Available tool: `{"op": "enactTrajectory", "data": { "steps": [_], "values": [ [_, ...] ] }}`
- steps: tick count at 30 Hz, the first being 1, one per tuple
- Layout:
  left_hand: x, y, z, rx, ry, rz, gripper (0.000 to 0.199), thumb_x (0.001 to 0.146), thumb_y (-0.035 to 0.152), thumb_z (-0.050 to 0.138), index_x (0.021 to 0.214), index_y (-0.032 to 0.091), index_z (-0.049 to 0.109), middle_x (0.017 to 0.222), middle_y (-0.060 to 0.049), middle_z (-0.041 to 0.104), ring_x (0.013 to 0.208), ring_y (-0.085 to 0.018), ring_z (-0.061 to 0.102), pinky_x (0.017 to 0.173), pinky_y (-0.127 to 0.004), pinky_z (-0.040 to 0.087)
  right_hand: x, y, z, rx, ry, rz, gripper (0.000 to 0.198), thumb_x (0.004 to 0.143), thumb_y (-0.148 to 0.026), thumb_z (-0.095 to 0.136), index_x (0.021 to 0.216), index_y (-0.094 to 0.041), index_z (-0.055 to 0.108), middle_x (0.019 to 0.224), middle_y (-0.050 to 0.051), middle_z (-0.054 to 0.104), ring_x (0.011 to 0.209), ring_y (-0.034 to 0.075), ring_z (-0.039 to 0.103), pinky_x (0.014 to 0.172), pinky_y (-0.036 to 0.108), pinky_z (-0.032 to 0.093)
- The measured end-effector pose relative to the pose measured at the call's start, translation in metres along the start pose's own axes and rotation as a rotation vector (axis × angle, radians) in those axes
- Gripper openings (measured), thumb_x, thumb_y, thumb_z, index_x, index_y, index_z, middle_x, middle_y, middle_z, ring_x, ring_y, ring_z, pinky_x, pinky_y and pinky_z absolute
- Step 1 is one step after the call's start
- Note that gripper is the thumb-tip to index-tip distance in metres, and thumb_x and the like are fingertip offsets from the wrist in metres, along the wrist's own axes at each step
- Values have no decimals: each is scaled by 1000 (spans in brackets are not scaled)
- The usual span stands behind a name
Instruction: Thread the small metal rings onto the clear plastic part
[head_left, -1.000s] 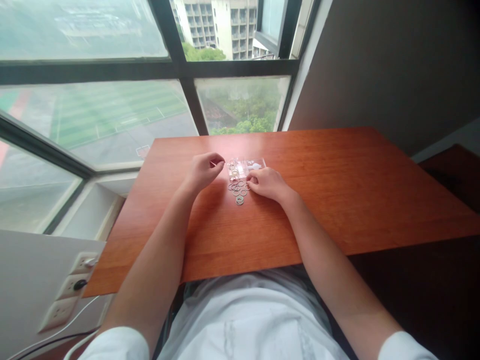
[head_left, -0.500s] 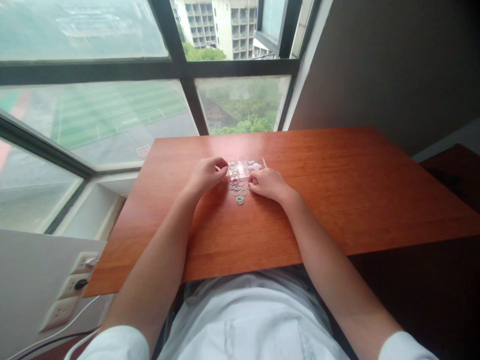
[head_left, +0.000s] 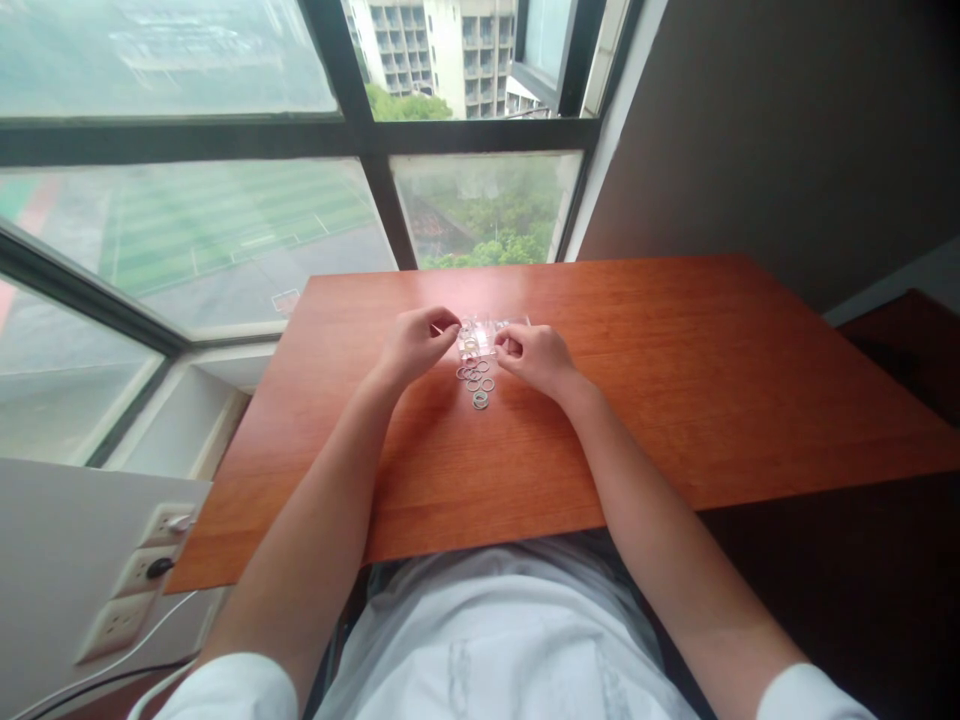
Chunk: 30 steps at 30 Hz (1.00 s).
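A small clear plastic box (head_left: pixel 489 330) with compartments lies on the wooden table, and small rings show in its left part. My left hand (head_left: pixel 420 342) is at the box's left edge, thumb and index finger closed together; what lies between them cannot be made out. Over the right part of the box is my right hand (head_left: pixel 536 355), its fingers closed in a pinch on a small metal ring, which the fingers mostly hide. Several loose metal rings (head_left: pixel 487 385) are spread on the table just in front of the box. Nearer to me, a few rings (head_left: pixel 480 400) overlap in a small pile.
The reddish-brown table (head_left: pixel 660 400) reaches to large windows (head_left: pixel 480 210) at the back and left. Wall sockets (head_left: pixel 139 585) with plugs and cables are at the lower left. A grey wall stands at the right.
My right hand has risen from the table beside the rings to above the box. The ring at its fingertips has left the table. My left hand has shifted slightly up.
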<state>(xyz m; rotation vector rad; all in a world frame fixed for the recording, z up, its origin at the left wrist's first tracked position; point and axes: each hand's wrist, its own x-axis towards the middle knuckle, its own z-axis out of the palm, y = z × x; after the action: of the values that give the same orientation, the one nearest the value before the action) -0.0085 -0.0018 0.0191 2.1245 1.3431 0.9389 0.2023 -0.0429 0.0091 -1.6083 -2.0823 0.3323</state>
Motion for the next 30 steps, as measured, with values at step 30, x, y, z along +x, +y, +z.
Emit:
{"op": "enactTrajectory", "data": {
  "steps": [30],
  "values": [
    [-3, 11, 19, -89, -114, 82, 19, 79, 31, 59, 81, 14, 69, 71, -3, 67, 63, -13, 56, 60, -24, 43, -1, -2, 2, 5, 68, -34, 20, 88, -30, 54, 99, -24, 70, 79, -1, 70, 72, 15, 61, 70, 24, 40]
  ]
}}
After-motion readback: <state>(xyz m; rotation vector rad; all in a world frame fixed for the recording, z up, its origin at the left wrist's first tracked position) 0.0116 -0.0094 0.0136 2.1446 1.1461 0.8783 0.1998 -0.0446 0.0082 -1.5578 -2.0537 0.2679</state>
